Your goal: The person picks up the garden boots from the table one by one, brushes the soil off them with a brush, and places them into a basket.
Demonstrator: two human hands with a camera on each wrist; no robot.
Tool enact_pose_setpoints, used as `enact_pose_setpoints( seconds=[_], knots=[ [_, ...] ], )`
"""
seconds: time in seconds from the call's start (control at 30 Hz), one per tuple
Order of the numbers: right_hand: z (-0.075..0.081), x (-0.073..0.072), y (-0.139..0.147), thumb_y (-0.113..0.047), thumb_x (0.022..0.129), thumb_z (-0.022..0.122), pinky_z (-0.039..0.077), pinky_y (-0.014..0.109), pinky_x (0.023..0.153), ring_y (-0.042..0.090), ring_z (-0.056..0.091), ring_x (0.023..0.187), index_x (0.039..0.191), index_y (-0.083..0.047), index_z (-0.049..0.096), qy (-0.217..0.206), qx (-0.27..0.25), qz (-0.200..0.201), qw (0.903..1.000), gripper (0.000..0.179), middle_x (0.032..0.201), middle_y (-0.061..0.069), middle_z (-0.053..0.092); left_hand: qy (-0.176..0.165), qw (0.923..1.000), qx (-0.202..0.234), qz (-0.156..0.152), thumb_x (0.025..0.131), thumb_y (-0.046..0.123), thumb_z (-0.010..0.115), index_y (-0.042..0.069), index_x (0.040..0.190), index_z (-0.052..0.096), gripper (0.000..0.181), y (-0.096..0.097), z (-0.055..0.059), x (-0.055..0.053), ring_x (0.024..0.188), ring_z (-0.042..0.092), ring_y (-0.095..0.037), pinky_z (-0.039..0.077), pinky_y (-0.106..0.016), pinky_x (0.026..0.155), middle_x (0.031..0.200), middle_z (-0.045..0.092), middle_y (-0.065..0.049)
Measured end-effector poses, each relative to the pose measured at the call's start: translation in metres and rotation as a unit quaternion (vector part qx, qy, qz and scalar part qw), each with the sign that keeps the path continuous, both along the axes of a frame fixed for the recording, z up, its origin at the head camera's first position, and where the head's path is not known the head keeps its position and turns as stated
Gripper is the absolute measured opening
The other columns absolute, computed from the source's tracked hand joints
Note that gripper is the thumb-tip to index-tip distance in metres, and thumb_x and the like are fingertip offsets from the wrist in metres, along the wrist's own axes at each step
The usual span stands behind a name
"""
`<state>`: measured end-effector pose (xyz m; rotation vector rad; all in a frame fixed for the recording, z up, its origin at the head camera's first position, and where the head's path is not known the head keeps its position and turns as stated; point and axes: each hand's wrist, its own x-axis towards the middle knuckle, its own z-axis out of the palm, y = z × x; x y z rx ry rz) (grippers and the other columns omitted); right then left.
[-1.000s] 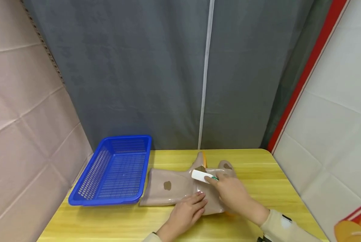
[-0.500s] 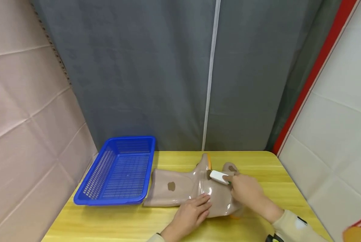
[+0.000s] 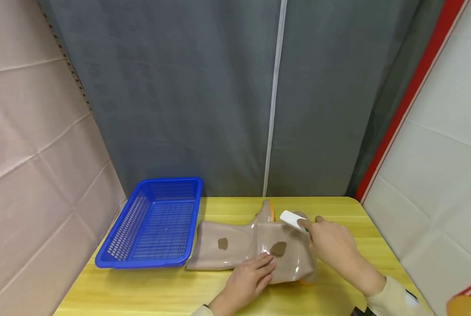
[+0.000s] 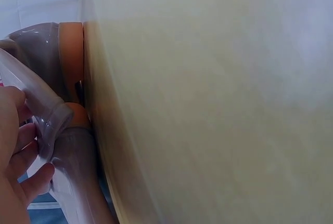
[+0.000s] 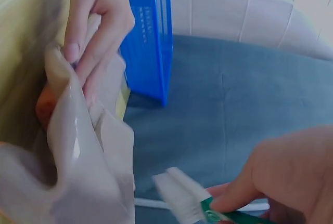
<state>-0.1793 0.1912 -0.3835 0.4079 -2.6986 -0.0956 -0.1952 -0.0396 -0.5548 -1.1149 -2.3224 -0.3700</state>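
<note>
Two taupe rain boots with orange soles lie on the table. The upper boot (image 3: 290, 267) crosses over the lower boot (image 3: 235, 248), and both bear brown patches. My left hand (image 3: 248, 278) rests with extended fingers on the near side of the upper boot's shaft, beside the large brown patch (image 3: 278, 249). My right hand (image 3: 334, 243) grips a brush (image 5: 182, 195) by its green handle. Its white bristles show in the right wrist view, raised apart from the boot. In the head view the brush overlaps the upper boot's far edge.
A blue plastic basket (image 3: 148, 260) stands to the left of the boots. The yellow wood-patterned table (image 3: 140, 292) meets a grey curtain (image 3: 180, 109) at the back. Pale quilted panels rise on both sides.
My right hand has moved the brush rightward and away from the large brown patch, which now shows fully. The left hand stays on the boot. The head view has shifted slightly.
</note>
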Motion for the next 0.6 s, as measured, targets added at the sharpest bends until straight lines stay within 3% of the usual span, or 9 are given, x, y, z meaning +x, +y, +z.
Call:
enact_pose_setpoints(
  seconds=[0.1, 0.23, 0.37, 0.53, 0.6],
  knots=[
    [-0.005, 0.004, -0.007, -0.018, 0.074, 0.073, 0.030, 0.024, 0.035, 0.010, 0.038, 0.041, 0.109, -0.035, 0.068, 0.002, 0.014, 0.036, 0.9992, 0.039, 0.078, 0.000, 0.063, -0.002, 1.0000, -0.002, 0.001, 0.095, 0.035, 0.053, 0.021, 0.125, 0.062, 0.034, -0.001, 0.001, -0.001, 0.127, 0.055, -0.013, 0.051, -0.031, 0.099, 0.135, 0.058, 0.002],
    [-0.020, 0.009, -0.012, -0.022, 0.072, 0.073, 0.036, 0.026, 0.038, 0.010, 0.045, 0.045, 0.103, -0.038, 0.070, -0.054, 0.033, 0.081, 0.9947, 0.035, 0.071, -0.003, 0.057, 0.000, 0.9999, -0.004, 0.012, 0.094, 0.036, 0.054, 0.022, 0.124, 0.062, 0.034, -0.002, 0.002, 0.000, 0.126, 0.055, -0.013, 0.051, -0.032, 0.099, 0.135, 0.059, 0.002],
    [-0.034, 0.005, -0.010, -0.018, 0.066, 0.075, 0.040, 0.027, 0.040, 0.010, 0.049, 0.050, 0.097, -0.038, 0.073, -0.050, 0.044, 0.068, 0.9954, 0.037, 0.068, -0.006, 0.053, 0.001, 0.9997, -0.009, 0.022, 0.093, 0.036, 0.055, 0.023, 0.125, 0.062, 0.035, -0.003, 0.003, 0.001, 0.127, 0.054, -0.013, 0.050, -0.032, 0.100, 0.136, 0.057, 0.003],
    [-0.038, -0.003, -0.003, -0.013, 0.068, 0.072, 0.035, 0.022, 0.039, 0.006, 0.045, 0.049, 0.093, -0.039, 0.074, -0.018, 0.043, 0.066, 0.9968, 0.037, 0.064, -0.009, 0.048, 0.002, 0.9997, -0.011, 0.021, 0.093, 0.035, 0.055, 0.023, 0.125, 0.061, 0.035, 0.000, 0.003, 0.001, 0.127, 0.054, -0.013, 0.050, -0.032, 0.100, 0.137, 0.056, 0.003],
    [-0.038, -0.005, 0.002, -0.011, 0.068, 0.071, 0.034, 0.021, 0.038, 0.006, 0.043, 0.049, 0.096, -0.039, 0.073, -0.019, 0.043, 0.072, 0.9963, 0.039, 0.068, -0.009, 0.053, 0.001, 0.9998, -0.011, 0.017, 0.093, 0.035, 0.055, 0.023, 0.125, 0.062, 0.034, 0.000, 0.003, 0.002, 0.126, 0.055, -0.013, 0.051, -0.032, 0.099, 0.136, 0.057, 0.003]
  ],
)
